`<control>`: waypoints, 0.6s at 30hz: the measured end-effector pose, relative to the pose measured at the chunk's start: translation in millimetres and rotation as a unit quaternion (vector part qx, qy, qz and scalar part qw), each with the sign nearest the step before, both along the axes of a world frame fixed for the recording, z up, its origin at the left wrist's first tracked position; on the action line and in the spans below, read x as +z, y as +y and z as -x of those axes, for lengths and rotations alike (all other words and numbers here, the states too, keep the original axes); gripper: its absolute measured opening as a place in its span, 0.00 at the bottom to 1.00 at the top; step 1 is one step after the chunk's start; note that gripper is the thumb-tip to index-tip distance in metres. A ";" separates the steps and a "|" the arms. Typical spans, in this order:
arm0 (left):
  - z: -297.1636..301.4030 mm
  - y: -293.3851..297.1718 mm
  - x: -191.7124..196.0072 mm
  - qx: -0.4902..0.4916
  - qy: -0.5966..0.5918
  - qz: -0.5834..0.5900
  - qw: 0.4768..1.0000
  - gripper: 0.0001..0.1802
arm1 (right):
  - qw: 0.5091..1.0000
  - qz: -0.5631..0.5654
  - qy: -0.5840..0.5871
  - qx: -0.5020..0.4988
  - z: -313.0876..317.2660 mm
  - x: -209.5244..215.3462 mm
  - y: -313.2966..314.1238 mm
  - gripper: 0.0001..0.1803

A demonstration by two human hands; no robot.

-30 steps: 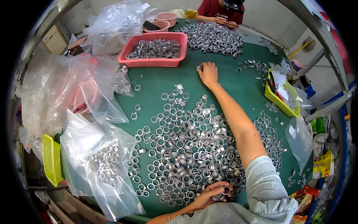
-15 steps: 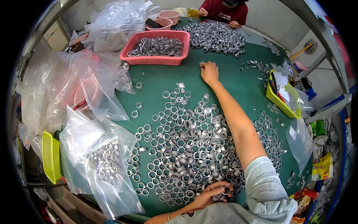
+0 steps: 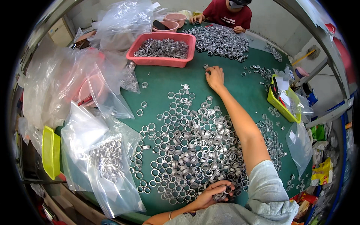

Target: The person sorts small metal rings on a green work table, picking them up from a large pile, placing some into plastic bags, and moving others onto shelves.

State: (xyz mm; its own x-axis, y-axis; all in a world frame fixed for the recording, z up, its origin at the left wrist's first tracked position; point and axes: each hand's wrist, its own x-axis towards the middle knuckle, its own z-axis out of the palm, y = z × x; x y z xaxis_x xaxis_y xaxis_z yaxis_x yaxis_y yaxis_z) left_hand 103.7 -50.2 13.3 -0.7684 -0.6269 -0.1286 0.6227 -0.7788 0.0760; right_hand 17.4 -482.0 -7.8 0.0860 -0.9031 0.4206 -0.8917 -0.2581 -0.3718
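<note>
A big heap of silvery metal rings point(image 3: 187, 150) spreads over the green table, some lying flat, others standing on edge or stacked. At its near edge my left hand point(image 3: 210, 195) is closed on several metal rings point(image 3: 227, 189), with one showing at the fingertips. My right arm stretches across the heap. Beyond it, my right hand point(image 3: 215, 78) rests low over the table, its fingers loosely apart. A single ring point(image 3: 205, 66) lies just past those fingertips, with a small gap between.
A pink tray point(image 3: 161, 61) full of metal pieces stands at the back. Opposite, a person in a dark red shirt point(image 3: 227, 17) handles another pile of rings point(image 3: 221, 42). Clear plastic bags point(image 3: 108, 165) cover the left side. A yellow-green basket point(image 3: 283, 107) holds tools at right.
My right hand has come off the ring at its fingertips, which now lies on the table. My left hand keeps its place with the rings. The view has shifted slightly.
</note>
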 end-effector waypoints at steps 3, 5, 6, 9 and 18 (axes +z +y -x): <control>4.4 3.1 -1.2 0.006 0.021 0.001 1.000 0.16 | 0.981 -0.078 -0.038 0.176 -13.9 7.7 20.3 0.15; 3.3 2.4 4.0 -0.003 0.017 -0.001 1.000 0.15 | 0.961 -0.086 -0.023 0.262 -27.5 9.6 38.8 0.23; 2.1 1.2 7.4 -0.008 0.008 -0.009 1.000 0.15 | 0.952 -0.084 -0.003 0.295 -36.1 13.5 49.4 0.26; 0.5 -0.9 11.6 -0.015 -0.002 -0.026 1.000 0.14 | 0.926 -0.162 0.042 0.339 -51.7 10.9 87.0 0.34; 3.9 1.0 14.2 -0.007 0.014 -0.017 1.000 0.15 | 0.849 -0.220 0.020 0.480 -11.3 60.0 208.4 0.30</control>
State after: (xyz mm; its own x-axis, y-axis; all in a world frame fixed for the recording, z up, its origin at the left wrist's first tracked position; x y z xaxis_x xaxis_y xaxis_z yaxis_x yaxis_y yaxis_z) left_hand 99.8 -49.2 27.5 -0.7804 -0.6119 -0.1283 0.6134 -0.7891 0.0319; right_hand 28.8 -273.6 52.2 0.8776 -0.4776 0.0403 -0.3632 -0.7175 -0.5943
